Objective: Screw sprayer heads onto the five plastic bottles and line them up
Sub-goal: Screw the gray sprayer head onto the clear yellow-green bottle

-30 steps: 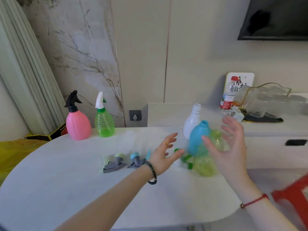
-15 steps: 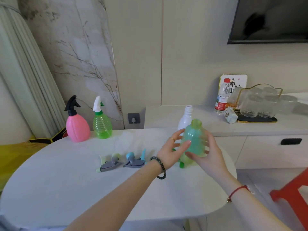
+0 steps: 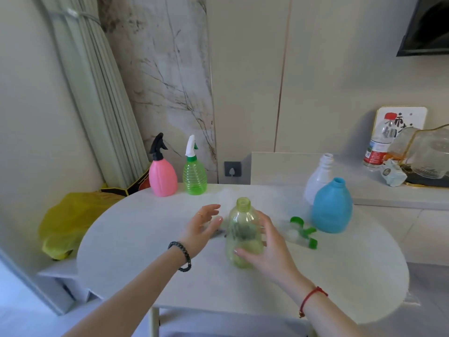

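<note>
Table [image 3: 136,242]: matt, pale, smooth top. On it, clear yellow-green bottle [image 3: 244,233]: thin see-through plastic, slight sheen. Right of that, blue bottle [image 3: 331,210]: opaque plastic, satin. Behind blue one, white bottle [image 3: 315,181]: milky, translucent plastic. Far left of table, pink bottle [image 3: 162,177]: opaque smooth plastic, black sprayer; beside it ribbed green bottle [image 3: 195,177]: see-through, glossy. Wall panel [image 3: 167,76] behind them: marble-look, veined. Off table's left edge, yellow bag [image 3: 65,222]: crinkled plastic film.
</note>
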A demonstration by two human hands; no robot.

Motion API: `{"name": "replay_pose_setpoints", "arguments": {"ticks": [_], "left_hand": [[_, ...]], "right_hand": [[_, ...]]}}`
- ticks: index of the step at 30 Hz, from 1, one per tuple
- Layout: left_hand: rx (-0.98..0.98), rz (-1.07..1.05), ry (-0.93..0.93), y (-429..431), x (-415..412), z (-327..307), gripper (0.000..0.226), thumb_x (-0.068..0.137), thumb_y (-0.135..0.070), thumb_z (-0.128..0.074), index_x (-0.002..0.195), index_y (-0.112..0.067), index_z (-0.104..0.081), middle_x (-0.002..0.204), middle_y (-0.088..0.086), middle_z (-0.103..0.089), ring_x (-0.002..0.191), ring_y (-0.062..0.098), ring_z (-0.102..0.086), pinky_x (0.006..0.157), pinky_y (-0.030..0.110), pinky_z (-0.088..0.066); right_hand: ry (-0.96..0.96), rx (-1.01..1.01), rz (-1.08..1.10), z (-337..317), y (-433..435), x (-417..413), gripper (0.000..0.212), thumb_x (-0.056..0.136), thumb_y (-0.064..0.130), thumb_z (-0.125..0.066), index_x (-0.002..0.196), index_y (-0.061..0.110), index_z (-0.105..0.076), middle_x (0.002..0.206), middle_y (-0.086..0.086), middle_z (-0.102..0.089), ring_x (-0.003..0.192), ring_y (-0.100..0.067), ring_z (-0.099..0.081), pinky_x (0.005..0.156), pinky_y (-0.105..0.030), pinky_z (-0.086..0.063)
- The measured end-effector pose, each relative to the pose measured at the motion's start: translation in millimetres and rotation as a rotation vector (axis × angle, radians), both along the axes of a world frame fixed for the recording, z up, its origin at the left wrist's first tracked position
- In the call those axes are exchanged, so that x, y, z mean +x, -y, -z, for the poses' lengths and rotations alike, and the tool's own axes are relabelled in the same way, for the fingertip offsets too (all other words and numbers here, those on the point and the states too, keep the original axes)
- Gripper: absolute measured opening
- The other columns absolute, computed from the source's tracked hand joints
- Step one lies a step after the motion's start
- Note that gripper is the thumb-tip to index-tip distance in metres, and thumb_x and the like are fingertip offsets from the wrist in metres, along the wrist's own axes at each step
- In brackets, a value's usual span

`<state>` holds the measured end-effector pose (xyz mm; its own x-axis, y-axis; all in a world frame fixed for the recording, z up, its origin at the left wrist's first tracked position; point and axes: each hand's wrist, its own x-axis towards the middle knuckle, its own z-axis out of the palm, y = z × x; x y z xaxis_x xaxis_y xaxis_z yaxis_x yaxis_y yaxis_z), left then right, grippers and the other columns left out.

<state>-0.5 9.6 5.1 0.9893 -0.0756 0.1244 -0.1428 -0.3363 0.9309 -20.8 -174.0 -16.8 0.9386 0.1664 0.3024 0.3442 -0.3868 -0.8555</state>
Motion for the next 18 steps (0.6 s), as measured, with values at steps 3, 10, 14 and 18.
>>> {"name": "replay_pose_setpoints", "arguments": {"ticks": [3, 10, 14, 18], "left_hand": [[0.307, -0.097, 0.001, -18.8, 10.9, 18.3, 0.046, 0.085, -0.025, -0.058, 0.128, -0.024, -0.041, 0.131, 0.000, -0.042, 0.115, 0.011, -0.042, 0.089, 0.012, -0.033], [0.997, -0.020, 0.046, -31.8, 38.6, 53.2, 0.050, 0.089, -0.037, -0.047, 0.135, -0.031, -0.030, 0.133, -0.002, -0.048, 0.128, 0.020, -0.037, 0.108, 0.031, -0.024], [0.962, -0.029, 0.179, -32.9, 37.7, 55.9, 0.040, 0.091, -0.035, -0.042, 0.131, -0.028, -0.038, 0.119, 0.000, -0.056, 0.115, 0.021, -0.049, 0.106, 0.031, -0.025], [0.295, -0.142, 0.224, -34.5, 25.2, 14.0, 0.030, 0.091, -0.019, -0.048, 0.120, -0.014, -0.052, 0.095, 0.005, -0.063, 0.087, 0.021, -0.060, 0.080, 0.029, -0.049]], "right_hand": [[-0.032, -0.016, 0.019, 9.8, -1.4, -1.7, 0.088, 0.063, 0.033, -0.080, 0.131, 0.042, -0.026, 0.137, 0.017, -0.041, 0.124, -0.003, -0.041, 0.105, -0.028, -0.037], [-0.048, -0.033, 0.042, 14.5, -3.5, -1.8, 0.089, 0.063, 0.039, -0.078, 0.125, 0.055, -0.017, 0.138, 0.021, -0.038, 0.126, 0.001, -0.037, 0.105, -0.025, -0.035], [-0.036, -0.031, 0.045, 15.9, -3.1, -1.5, 0.086, 0.063, 0.039, -0.077, 0.122, 0.059, -0.018, 0.137, 0.023, -0.037, 0.126, 0.003, -0.037, 0.105, -0.024, -0.035], [-0.040, -0.016, 0.044, 17.2, -3.3, -0.5, 0.087, 0.062, 0.037, -0.079, 0.122, 0.058, -0.020, 0.136, 0.024, -0.038, 0.126, 0.002, -0.037, 0.104, -0.026, -0.036]]}}
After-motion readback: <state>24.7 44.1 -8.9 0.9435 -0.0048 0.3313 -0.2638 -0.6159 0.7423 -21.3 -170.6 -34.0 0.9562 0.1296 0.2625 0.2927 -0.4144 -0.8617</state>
